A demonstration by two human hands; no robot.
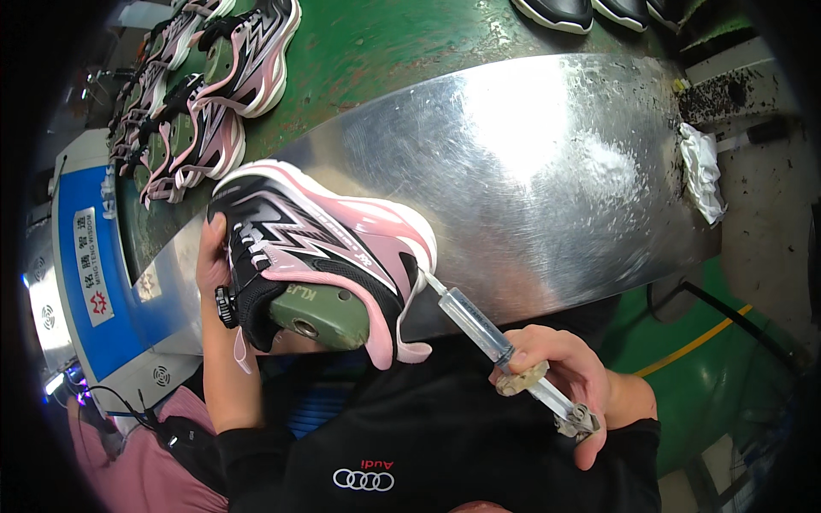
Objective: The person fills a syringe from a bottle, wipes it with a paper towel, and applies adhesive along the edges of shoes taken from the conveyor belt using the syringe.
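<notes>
from the head camera, the left hand [214, 256] is wrapped around the toe end of a pink and black sneaker [321, 248], fingers clenched on it, holding it tipped on its side against the near edge of the shiny metal counter [547, 162]. an olive green shoe last [321, 312] fills the sneaker's opening and faces the person. the right hand [560, 368] grips a clear syringe [479, 325], fingers closed around its barrel and plunger end, with the tip touching the sneaker's heel by the pink pull tab. beyond the counter, a green belt [376, 43] carries a row of matching sneakers [214, 94] on the left, and dark shoes [590, 10] sit at the top edge. a crumpled white rag [701, 171] lies at the counter's right end. a blue machine [85, 274] stands at the left.
</notes>
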